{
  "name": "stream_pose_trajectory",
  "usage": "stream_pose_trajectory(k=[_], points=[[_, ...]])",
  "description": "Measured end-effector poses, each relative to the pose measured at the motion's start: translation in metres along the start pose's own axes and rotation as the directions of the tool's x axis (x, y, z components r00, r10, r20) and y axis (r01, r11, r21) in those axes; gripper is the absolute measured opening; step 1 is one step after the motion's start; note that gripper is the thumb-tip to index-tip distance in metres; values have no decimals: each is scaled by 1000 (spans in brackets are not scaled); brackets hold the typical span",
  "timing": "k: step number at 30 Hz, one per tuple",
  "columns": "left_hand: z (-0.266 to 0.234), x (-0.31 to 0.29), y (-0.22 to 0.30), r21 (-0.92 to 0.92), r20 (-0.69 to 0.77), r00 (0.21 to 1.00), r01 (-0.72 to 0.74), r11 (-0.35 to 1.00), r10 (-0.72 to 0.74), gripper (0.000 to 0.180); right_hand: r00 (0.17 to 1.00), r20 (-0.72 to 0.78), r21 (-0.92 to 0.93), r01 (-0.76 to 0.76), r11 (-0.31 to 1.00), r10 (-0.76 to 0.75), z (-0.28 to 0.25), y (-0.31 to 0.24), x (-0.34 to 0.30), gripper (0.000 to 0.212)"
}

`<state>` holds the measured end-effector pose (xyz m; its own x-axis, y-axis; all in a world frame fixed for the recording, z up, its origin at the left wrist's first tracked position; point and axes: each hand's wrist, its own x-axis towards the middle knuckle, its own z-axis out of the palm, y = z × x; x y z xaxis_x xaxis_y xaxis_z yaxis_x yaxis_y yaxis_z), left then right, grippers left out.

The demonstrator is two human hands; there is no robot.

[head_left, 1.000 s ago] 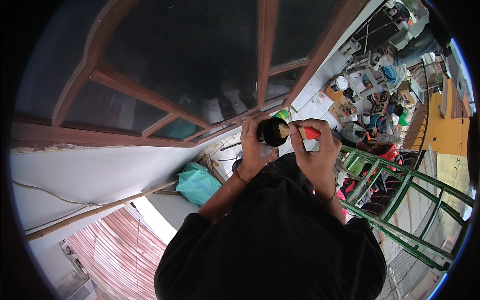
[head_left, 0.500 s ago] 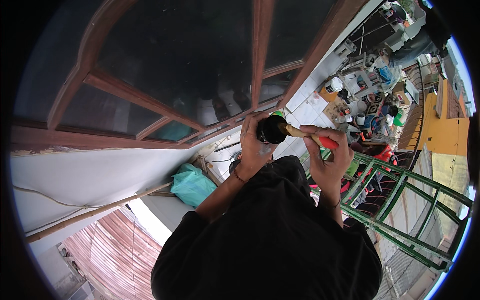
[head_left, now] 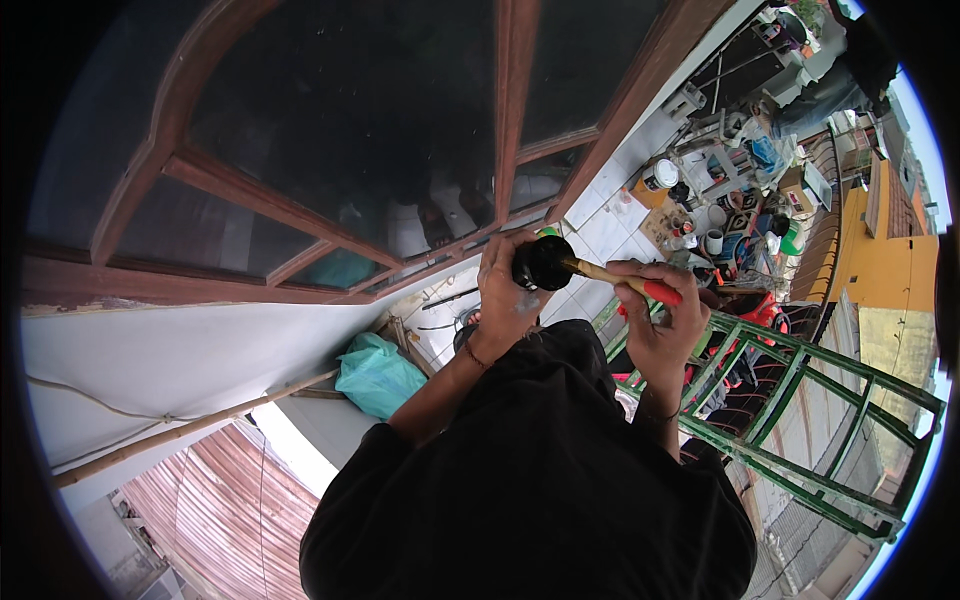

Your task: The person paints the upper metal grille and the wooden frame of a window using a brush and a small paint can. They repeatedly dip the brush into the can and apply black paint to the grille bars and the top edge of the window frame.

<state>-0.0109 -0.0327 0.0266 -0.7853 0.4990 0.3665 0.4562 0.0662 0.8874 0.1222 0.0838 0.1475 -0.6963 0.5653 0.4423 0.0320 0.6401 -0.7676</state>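
My left hand (head_left: pixel 508 295) is wrapped round a small dark cup (head_left: pixel 543 263), its round mouth turned up toward me. In my right hand (head_left: pixel 665 318) is a paintbrush (head_left: pixel 605 274) with a pale wooden handle and a red end, pinched between thumb and fingers. The brush's bristle end reaches into the cup's mouth, so the bristles are mostly hidden. Both hands are held in front of my chest, close to a brown wooden window frame (head_left: pixel 508 120) with dark glass panes.
A green metal ladder-like frame (head_left: pixel 800 365) stands at the right. Beyond it, tiles (head_left: pixel 600 225) carry buckets, including a white bucket (head_left: pixel 660 175), among cluttered tools. A turquoise plastic bag (head_left: pixel 378 375) lies at the left, near a long bamboo pole (head_left: pixel 200 425) along the white wall.
The brush has dipped further into the cup, its bristle end now inside the mouth. The cup has tilted a little, showing more of its opening. The hands have barely shifted.
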Motion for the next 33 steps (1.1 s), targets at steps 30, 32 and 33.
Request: stream_pose_trajectory(k=[30, 32, 33], points=[[30, 2, -27, -166, 15, 996, 87, 982, -86, 56, 722, 8, 802, -418, 427, 692, 25, 78, 10, 15], [24, 13, -9, -51, -7, 997, 75, 996, -76, 58, 709, 95, 884, -383, 267, 699, 24, 88, 11, 14], [22, 17, -6, -60, -7, 994, 104, 993, -105, 57, 724, 86, 905, -344, 250, 684, 25, 89, 14, 15]])
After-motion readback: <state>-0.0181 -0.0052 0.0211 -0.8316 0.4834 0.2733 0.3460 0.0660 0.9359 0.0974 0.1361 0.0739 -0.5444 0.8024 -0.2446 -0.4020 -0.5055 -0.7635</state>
